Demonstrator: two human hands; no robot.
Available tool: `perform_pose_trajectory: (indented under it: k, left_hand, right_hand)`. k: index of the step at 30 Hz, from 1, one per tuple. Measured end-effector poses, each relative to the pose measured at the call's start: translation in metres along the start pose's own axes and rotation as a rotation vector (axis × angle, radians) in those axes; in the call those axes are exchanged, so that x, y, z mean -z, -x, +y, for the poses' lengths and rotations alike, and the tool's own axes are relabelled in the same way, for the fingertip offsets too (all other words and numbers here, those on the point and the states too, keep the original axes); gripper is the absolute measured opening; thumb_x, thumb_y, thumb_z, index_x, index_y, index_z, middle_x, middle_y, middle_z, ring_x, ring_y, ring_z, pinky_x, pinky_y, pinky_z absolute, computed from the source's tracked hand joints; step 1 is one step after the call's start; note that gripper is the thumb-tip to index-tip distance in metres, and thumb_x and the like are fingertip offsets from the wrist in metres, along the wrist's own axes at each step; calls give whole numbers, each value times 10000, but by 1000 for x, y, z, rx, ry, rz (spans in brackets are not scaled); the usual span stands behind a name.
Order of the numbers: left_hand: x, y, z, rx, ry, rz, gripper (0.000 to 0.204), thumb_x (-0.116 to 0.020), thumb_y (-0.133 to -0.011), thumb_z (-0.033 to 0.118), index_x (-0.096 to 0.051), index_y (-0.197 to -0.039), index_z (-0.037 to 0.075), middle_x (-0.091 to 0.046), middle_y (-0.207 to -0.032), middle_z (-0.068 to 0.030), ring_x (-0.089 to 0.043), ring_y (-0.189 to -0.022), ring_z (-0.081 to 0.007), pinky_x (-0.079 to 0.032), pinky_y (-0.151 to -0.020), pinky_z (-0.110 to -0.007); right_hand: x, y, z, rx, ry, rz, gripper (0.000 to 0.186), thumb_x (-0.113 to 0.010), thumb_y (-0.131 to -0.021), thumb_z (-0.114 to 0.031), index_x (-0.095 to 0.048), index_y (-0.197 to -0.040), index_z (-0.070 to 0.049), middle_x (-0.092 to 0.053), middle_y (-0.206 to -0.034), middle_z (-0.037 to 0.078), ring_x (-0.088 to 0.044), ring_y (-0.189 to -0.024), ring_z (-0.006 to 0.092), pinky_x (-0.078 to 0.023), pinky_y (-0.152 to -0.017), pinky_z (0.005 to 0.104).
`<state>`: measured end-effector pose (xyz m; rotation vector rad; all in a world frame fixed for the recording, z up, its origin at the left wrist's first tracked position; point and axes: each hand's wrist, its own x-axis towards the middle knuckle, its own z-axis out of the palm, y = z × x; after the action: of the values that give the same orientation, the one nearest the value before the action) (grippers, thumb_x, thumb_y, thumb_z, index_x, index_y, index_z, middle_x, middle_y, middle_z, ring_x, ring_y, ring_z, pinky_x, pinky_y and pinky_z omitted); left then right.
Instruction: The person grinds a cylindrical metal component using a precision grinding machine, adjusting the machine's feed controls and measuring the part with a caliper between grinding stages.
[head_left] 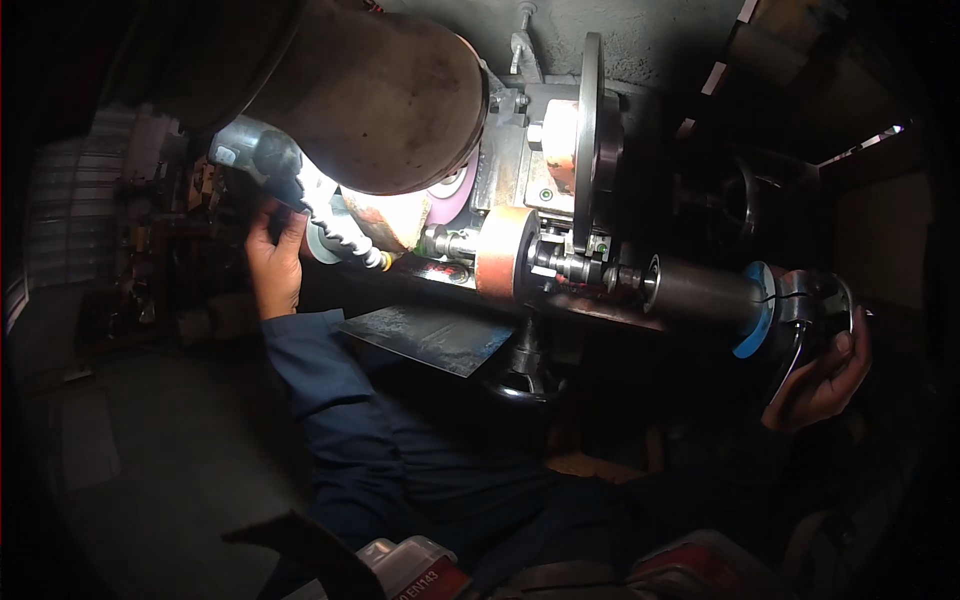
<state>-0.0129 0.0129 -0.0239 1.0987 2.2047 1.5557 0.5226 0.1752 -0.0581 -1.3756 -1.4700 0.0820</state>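
Observation:
My left hand (275, 262) is raised at the left of a grinding machine, thumb and fingers pinched together just below a grey housing (250, 155). What they grip is hidden. Beside these fingers a white segmented hose (340, 228) with a yellow tip slants toward a brownish ring-shaped part (508, 252) on the machine's spindle. Part of a pink grinding wheel (458, 195) shows behind the hose. On the far right, my right hand (825, 382) curls round the shiny rim of a handwheel (848, 300), beside a steel cylinder (705, 292) with a blue ring (757, 310).
A wide, dull metal duct (380, 95) hangs over the upper left. A large upright disc (590, 130) rises behind the spindle. Below it, a dark sheet plate (430, 337) juts toward me, with a black handwheel (528, 385) beside it. Deep shadow covers the surroundings.

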Motion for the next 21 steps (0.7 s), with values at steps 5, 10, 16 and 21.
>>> perform_pose_trajectory:
  k: [5,10,16,21]
  left_hand:
    - [2,2,1,-11,14,8,330,-694,-875,123,-580,-1149,-19,-618,-1049,-47,-555,-949,-118,-435,-874,-261]
    - [3,1,0,3,-2,-6,331,-692,-876,123,-579,-1150,-23,-619,-1043,-45,-554,-946,-114,-435,-873,-257]
    - [2,1,3,9,-23,-19,329,-687,-879,123,-578,-1157,-15,-620,-1039,-44,-556,-936,-112,-436,-869,-254]
    - [4,2,2,20,-14,-18,328,-685,-880,123,-578,-1155,-18,-620,-1034,-42,-556,-935,-111,-437,-869,-254]
  right_hand:
    - [0,10,12,180,172,89,374,-397,-1027,-256,-547,-1199,40,-578,-1175,170,-608,-1027,231,-507,-872,326]
    - [3,19,34,190,202,138,372,-399,-1022,-245,-536,-1221,37,-572,-1170,173,-611,-995,236,-507,-833,335]
    - [5,23,37,252,308,201,384,-415,-1021,-282,-578,-1171,32,-593,-1146,173,-600,-1041,255,-482,-902,342]
    - [5,26,52,343,363,229,367,-424,-1016,-261,-575,-1167,38,-598,-1139,171,-603,-1036,266,-476,-908,351]
